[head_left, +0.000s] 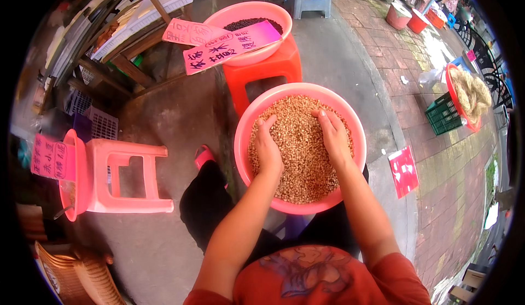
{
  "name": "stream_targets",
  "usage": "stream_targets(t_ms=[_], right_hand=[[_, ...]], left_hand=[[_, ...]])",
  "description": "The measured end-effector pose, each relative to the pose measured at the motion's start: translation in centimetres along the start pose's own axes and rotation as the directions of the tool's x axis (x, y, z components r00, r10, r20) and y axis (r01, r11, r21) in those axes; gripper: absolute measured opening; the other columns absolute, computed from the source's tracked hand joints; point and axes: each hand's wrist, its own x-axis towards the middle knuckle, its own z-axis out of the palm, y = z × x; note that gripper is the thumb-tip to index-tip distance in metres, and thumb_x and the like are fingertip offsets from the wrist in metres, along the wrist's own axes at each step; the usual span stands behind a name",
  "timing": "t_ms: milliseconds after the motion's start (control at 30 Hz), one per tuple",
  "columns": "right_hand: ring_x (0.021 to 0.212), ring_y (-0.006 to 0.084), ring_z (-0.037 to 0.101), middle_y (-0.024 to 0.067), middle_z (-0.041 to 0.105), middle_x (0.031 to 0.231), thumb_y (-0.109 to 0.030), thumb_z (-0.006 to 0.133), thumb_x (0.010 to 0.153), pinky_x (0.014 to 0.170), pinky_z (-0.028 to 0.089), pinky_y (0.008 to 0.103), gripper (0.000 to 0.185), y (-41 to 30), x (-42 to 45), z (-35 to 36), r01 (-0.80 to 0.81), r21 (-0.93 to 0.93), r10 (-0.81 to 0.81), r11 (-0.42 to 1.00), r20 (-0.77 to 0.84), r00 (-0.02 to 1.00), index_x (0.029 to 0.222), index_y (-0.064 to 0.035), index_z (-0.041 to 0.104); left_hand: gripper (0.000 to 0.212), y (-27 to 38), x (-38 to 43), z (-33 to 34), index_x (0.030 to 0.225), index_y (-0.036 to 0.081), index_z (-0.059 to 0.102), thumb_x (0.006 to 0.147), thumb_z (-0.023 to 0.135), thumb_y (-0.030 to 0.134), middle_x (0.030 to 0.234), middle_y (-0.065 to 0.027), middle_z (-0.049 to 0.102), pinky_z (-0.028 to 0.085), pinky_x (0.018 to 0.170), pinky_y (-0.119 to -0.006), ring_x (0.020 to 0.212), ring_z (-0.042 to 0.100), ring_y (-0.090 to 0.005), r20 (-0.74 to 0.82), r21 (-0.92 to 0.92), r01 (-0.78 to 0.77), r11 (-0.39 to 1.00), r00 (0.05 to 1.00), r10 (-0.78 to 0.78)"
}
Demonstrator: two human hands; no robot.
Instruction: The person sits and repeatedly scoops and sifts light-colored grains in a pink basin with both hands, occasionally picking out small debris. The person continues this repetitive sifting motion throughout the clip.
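Observation:
A round pink plastic basin (301,209) full of tan, grain-like kernels (303,153) sits before me at lap height. On the left side of the heap lies my left hand (268,149), its thumb apart from the fingers and its inner edge against the kernels. My right hand (334,136) rests opposite it, fingers pointing away from me and thumb raised. The two palms face each other across the middle of the heap. Neither hand is visibly closed around anything. Kernels surround both hands, and some fingers are partly out of sight.
Past the basin, a red plastic stool (262,69) bears another pink basin (279,11) of dark grains with handwritten pink signs (229,48). A pink stool (133,178) lies to the left. To the right, a red-rimmed tub (453,83) sits by a green crate (445,112).

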Motion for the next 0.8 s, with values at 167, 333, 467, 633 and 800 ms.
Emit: stream_targets(t_ms=[167,333,467,633,800], right_hand=[[0.109,0.0302,0.062,0.0187,0.066,0.113,-0.023,0.053,0.099,0.097,0.045,0.0386,0.032,-1.1,-2.3,-1.1,0.345,-0.219,-0.349,0.912,0.025,0.937,0.113,0.002,0.065],[0.114,0.0363,0.058,0.0215,0.063,0.118,-0.026,0.052,0.1,0.099,0.044,0.0412,0.035,-8.3,-10.6,-4.0,0.061,-0.11,0.011,0.992,0.559,0.829,0.119,0.0019,0.062],[0.115,0.0391,0.056,0.0243,0.062,0.117,-0.039,0.041,0.103,0.098,0.044,0.0465,0.047,-4.6,-14.1,-2.2,0.375,-0.056,-0.186,0.925,0.796,0.576,0.124,0.0,0.057],[0.105,0.042,0.059,0.0256,0.062,0.11,-0.043,0.038,0.102,0.091,0.046,0.0497,0.047,-3.2,-11.5,0.6,0.351,-0.103,-0.112,0.931,0.833,0.541,0.117,-0.0012,0.054],[0.116,0.0418,0.055,0.0266,0.057,0.124,-0.037,0.042,0.102,0.099,0.044,0.0464,0.052,-5.4,-8.2,0.0,0.344,-0.196,-0.06,0.918,0.791,0.609,0.134,0.0032,0.048]], left_hand=[[0.064,-1.1,0.9,-1.1,0.122,-0.007,0.063,0.104,0.031,0.045,0.139,-0.0184,0.053,0.022,0.116,-0.036,0.135,0.041,-0.026,-0.028,-0.105,0.052,0.993,0.998,-0.055],[0.064,-0.9,1.0,-2.6,0.124,-0.005,0.062,0.104,0.031,0.047,0.144,-0.0171,0.048,0.017,0.118,-0.036,0.139,0.035,-0.0248,0.067,-0.134,0.122,0.983,0.991,-0.114],[0.062,-0.1,0.5,-1.8,0.126,-0.004,0.061,0.105,0.03,0.045,0.143,-0.0162,0.049,0.02,0.117,-0.035,0.136,0.038,-0.0239,0.123,-0.089,0.109,0.99,0.988,-0.097],[0.064,0.2,0.5,-2.5,0.13,-0.006,0.057,0.104,0.032,0.047,0.143,-0.0175,0.048,0.019,0.117,-0.036,0.137,0.037,-0.0238,0.17,-0.072,0.095,0.993,0.982,-0.082],[0.067,1.9,-0.3,-2.4,0.135,-0.009,0.05,0.104,0.035,0.048,0.149,-0.0181,0.041,0.015,0.118,-0.036,0.141,0.029,-0.024,0.214,-0.105,0.229,0.968,0.955,-0.203]])
